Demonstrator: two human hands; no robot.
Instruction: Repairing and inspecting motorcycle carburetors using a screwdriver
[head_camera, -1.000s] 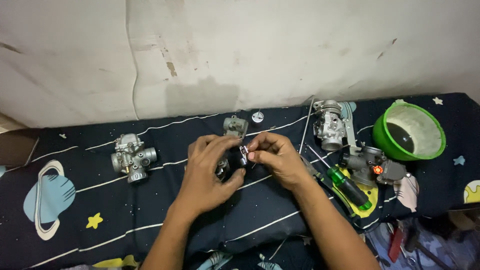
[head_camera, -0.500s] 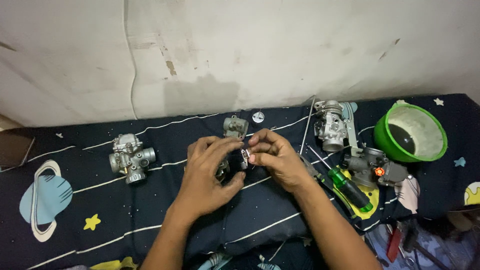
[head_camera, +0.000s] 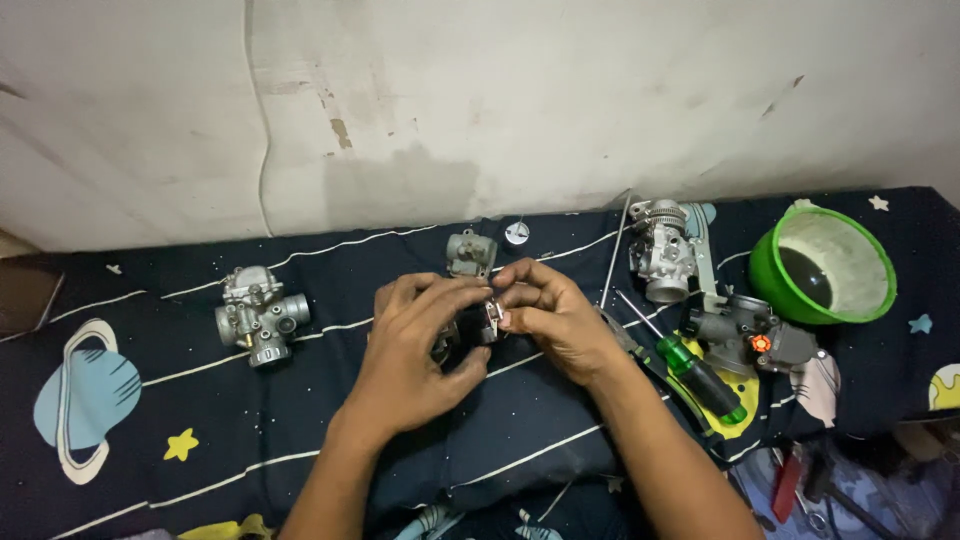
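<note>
Between both hands' fingers (head_camera: 470, 290): small dark metal part (head_camera: 488, 322), pinched.

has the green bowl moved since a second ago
No. The green bowl keeps its place on the dark sheet beside the carburetor; only the camera shifts slightly.

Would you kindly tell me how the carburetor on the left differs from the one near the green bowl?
The left carburetor lies alone on the dark cloth; the right carburetor sits among other parts beside the green bowl. The left one shows a round bore sideways; the right one's opening faces down toward the camera. Both are silvery metal and untouched.
</note>
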